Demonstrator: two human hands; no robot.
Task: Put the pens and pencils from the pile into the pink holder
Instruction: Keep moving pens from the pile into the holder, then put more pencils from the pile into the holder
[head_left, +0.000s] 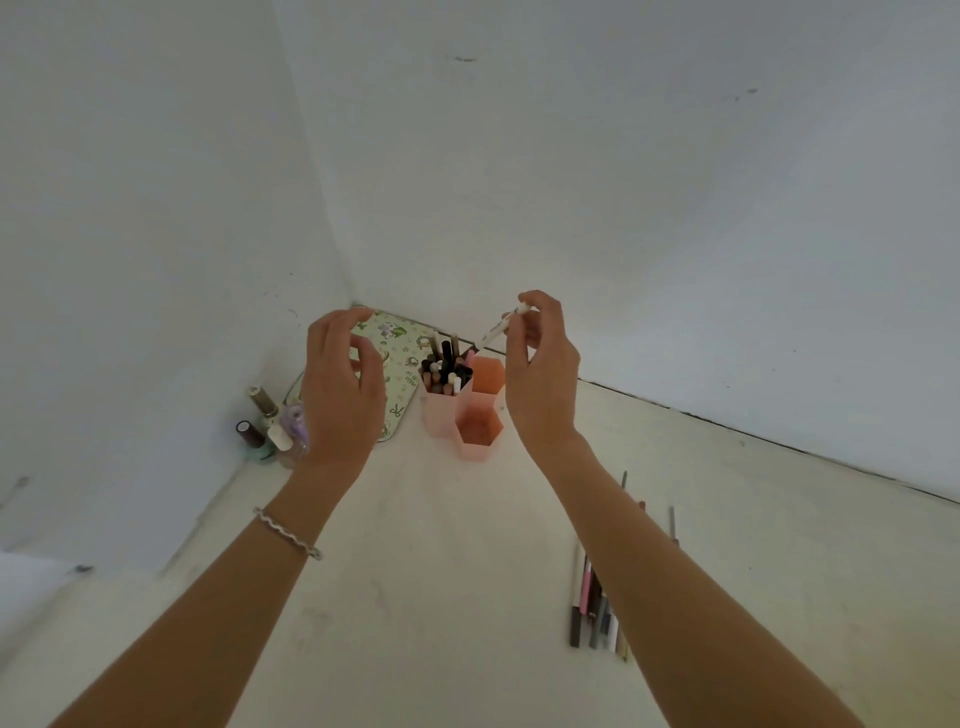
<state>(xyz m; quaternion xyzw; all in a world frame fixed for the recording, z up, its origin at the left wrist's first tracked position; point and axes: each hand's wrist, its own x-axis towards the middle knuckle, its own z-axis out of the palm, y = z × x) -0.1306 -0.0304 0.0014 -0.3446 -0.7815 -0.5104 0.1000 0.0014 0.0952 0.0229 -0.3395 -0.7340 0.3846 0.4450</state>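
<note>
The pink holder (441, 421) stands near the wall corner, made of hexagonal tubes. Its left tube is packed with several pens and pencils (445, 370); the front tube and the orange back tube look empty. My right hand (543, 374) pinches a white pen (500, 328) by its upper end, tilted with its tip just above the holder's back tubes. My left hand (340, 387) hovers left of the holder, fingers loosely curled and holding nothing. The pile of pens and pencils (597, 605) lies on the table, partly hidden under my right forearm.
Several nail polish bottles (267, 428) stand at the left wall beside my left hand. A patterned green mat (400, 353) lies behind the holder. White walls meet in the corner just behind it. The pale table (441, 571) stretches toward me.
</note>
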